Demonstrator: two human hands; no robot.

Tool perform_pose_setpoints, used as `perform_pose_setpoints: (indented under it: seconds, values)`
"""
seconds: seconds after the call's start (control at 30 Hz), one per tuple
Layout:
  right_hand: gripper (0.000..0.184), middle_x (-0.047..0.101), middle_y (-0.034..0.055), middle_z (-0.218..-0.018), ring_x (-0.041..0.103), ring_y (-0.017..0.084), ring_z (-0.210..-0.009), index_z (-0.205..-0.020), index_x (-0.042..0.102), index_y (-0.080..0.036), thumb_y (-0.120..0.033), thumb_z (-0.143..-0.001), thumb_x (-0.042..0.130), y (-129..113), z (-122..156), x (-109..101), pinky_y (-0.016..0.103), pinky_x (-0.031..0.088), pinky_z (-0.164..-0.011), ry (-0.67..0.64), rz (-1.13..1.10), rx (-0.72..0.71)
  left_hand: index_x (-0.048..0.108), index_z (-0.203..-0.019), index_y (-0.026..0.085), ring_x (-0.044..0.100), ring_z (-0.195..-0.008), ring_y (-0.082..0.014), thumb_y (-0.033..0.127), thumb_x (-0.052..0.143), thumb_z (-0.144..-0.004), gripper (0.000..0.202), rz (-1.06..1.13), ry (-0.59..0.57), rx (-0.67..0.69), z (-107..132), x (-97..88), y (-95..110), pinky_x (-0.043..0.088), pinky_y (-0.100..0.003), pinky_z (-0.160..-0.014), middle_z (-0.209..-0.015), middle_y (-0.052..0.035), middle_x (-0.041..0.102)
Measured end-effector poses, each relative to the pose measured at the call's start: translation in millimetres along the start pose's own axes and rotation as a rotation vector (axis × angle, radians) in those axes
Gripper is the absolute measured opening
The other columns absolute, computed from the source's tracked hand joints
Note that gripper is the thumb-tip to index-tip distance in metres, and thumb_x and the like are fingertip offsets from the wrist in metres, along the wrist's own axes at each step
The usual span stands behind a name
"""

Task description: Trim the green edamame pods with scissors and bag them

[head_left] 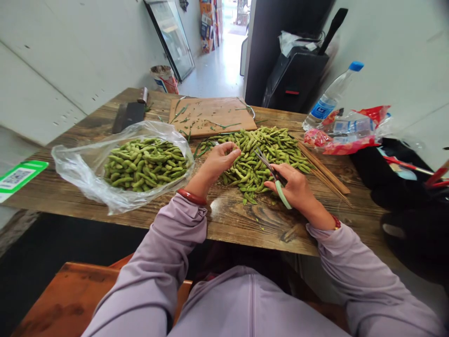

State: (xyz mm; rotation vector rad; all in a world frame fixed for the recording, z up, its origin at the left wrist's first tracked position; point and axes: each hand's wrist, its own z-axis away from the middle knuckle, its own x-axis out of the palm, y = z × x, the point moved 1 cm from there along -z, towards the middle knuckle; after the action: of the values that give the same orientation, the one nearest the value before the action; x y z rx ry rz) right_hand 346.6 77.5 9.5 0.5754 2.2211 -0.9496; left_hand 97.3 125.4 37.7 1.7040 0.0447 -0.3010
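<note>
My left hand (221, 158) is closed in a pinch at the left side of a heap of green edamame pods (270, 140) on the wooden table. A little green shows by its fingertips, but I cannot tell whether a pod is held or lies behind. In my right hand (293, 185) is a pair of scissors (265, 161) with pale green handles, its blades slightly apart and pointing up-left over the heap. Left of my hands, a clear plastic bag (80, 173) lies spread wide with more edamame pods (145, 166) inside.
Behind the heap lies a wooden cutting board (213, 112) with green scraps; a cleaver (128, 117) is at its left. Chopsticks (324, 171) lie right of the pods. Farther right are a water bottle (324, 103), red plastic packaging (351, 133) and a black container (386, 173).
</note>
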Motion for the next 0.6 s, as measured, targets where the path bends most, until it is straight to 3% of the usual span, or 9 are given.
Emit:
perform_pose_setpoints:
  seconds: [0.13,0.2,0.43,0.6]
  values:
    - [0.041,0.070,0.0106,-0.102,0.068,0.027,-0.088,-0.124,0.064,-0.022,-0.045,-0.090,0.068,-1.2,-0.3,0.0,0.043,0.058,-0.079,0.003,0.008,-0.001,0.071,-0.083,0.015,0.062,-0.083,-0.0165,0.017,0.058,-0.083,0.013,-0.490,0.022,0.157,-2.6,6.6,-6.9,0.047,-0.027,-0.082,-0.084,-0.0039,0.071]
    - [0.041,0.070,0.0105,-0.102,0.068,0.027,-0.086,-0.124,0.064,-0.022,-0.045,-0.091,0.067,-2.0,-0.6,-0.1,0.043,0.058,-0.078,-0.001,0.010,-0.001,0.074,-0.091,0.016,0.065,-0.092,-0.0201,0.017,0.057,-0.084,0.018,-0.651,-0.014,0.176,-2.1,9.5,-9.7,0.047,-0.030,-0.087,-0.094,-0.0077,0.074]
    - [0.040,0.069,0.0093,-0.101,0.068,0.026,-0.085,-0.125,0.064,-0.024,-0.043,-0.091,0.068,-3.7,0.1,0.2,0.041,0.058,-0.076,-0.032,0.031,0.028,0.077,-0.104,0.024,0.068,-0.095,-0.0226,0.031,0.059,-0.090,0.024,-0.975,-0.157,0.121,2.7,14.2,-7.2,0.049,-0.031,-0.086,-0.106,-0.0083,0.076]
    - [0.041,0.069,0.0102,-0.103,0.068,0.026,-0.088,-0.125,0.064,-0.022,-0.042,-0.090,0.069,-2.6,0.4,0.6,0.042,0.058,-0.077,-0.039,0.027,0.017,0.076,-0.096,0.022,0.067,-0.088,-0.0224,0.031,0.059,-0.090,0.020,-1.024,-0.205,0.125,4.8,16.5,-2.0,0.049,-0.031,-0.081,-0.098,-0.0088,0.075]
